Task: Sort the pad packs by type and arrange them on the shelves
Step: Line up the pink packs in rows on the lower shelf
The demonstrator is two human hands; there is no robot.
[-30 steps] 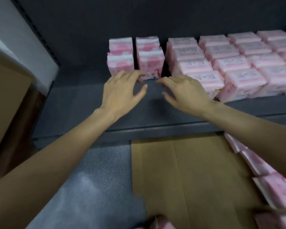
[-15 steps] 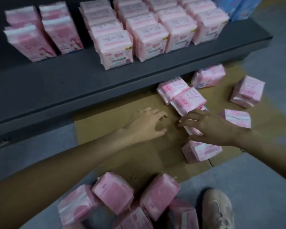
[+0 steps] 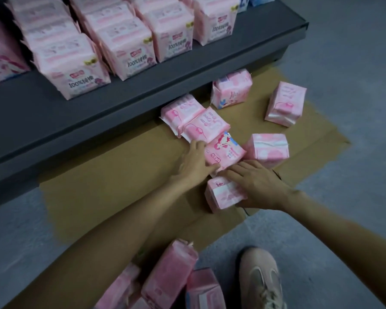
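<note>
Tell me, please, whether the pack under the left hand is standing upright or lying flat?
Lying flat: the cartoon-printed pack shows its broad face upward on the cardboard.

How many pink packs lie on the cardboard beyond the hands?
6: two side by side at the shelf edge, one behind them, one far right, one by the left hand, one right of it. None seem hidden.

A dark shelf (image 3: 125, 94) at 11 o'clock holds rows of pink packs (image 3: 125, 52) standing up. Brown cardboard (image 3: 112, 186) lies flat on the grey floor (image 3: 343, 219). Loose packs (image 3: 276, 150) lie on it, toward 1 o'clock.
</note>
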